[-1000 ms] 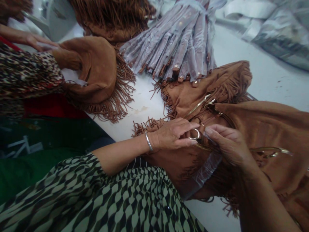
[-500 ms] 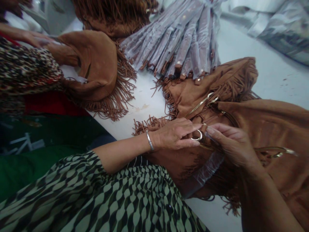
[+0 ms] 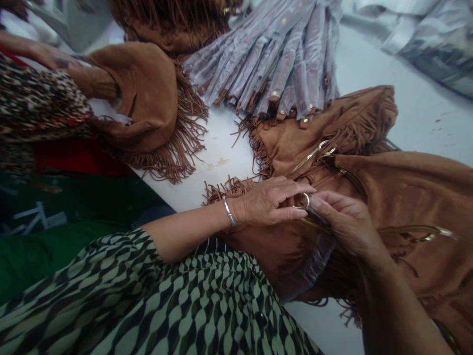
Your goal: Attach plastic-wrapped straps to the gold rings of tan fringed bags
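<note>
My left hand point(image 3: 271, 201), a silver bangle at its wrist, holds a gold metal ring point(image 3: 302, 200) between thumb and fingers. My right hand point(image 3: 347, 219) meets it from the right, thumb and fingers closed on the end of a strap; that end is mostly hidden by the fingertips. Clear plastic wrap point(image 3: 320, 259) hangs from below the right hand. Both hands work over a brown suede bag point(image 3: 258, 251) with fringes. Just right of them spreads another brown suede piece point(image 3: 424, 182) with gold zips, whose border with the first I cannot tell.
Plastic-wrapped straps point(image 3: 273, 64) lie fanned across the white table point(image 3: 218, 160). A folded fringed bag point(image 3: 295, 140) lies in front of them. At left, a co-worker's arm point(image 3: 88, 79) reaches into another fringed bag point(image 3: 151, 93). More fringed suede point(image 3: 173, 24) is piled behind.
My right hand has moved slightly left, closer to the ring. The strap end, visible before, is now mostly covered by fingertips. The ring has shifted up slightly.
</note>
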The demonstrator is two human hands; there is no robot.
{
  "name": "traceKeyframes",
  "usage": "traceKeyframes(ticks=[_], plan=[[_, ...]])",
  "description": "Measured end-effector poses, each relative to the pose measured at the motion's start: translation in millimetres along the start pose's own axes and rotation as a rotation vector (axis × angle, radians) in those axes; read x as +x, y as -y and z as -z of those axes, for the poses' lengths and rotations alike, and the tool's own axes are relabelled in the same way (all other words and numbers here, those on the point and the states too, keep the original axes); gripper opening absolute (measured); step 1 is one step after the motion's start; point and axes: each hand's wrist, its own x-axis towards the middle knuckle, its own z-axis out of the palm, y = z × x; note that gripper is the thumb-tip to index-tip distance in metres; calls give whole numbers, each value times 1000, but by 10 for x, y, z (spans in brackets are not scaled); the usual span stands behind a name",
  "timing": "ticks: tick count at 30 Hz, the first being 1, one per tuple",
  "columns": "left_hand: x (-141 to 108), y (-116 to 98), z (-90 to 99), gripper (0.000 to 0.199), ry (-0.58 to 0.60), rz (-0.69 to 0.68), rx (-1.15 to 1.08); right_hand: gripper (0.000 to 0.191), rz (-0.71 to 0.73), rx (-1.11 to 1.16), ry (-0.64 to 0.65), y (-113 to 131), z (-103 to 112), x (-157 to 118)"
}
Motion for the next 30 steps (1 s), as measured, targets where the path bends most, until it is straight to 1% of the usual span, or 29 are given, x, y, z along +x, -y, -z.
traceKeyframes(ticks=[4, 11, 13, 17, 19, 21, 24, 27, 30], plan=[[2, -3, -8, 57, 6, 39, -19, 32, -10, 65, -11, -6, -4, 13], [5, 51, -26, 50, -32, 4, -71, 30, -67, 108, -53, 39, -1, -5], [-3, 59, -27, 48, -54, 4, -94, 31, -77, 123, -58, 32, -3, -5], [-26, 44, -12, 46, -124, 61, -168, 32, -66, 140, -99, 48, -2, -14], [-26, 34, -3, 44, -100, 86, -208, 32, -53, 126, -109, 75, -4, -23], [-21, 28, 2, 43, -73, 116, -239, 31, -49, 108, -93, 96, -8, -27], [-14, 29, 3, 45, -78, 146, -275, 29, -54, 95, -64, 99, -12, -15], [-16, 40, 5, 45, -94, 120, -253, 28, -61, 103, -63, 81, -15, 11], [-15, 67, 5, 44, -63, 97, -203, 27, -76, 120, -61, 63, -16, 33]])
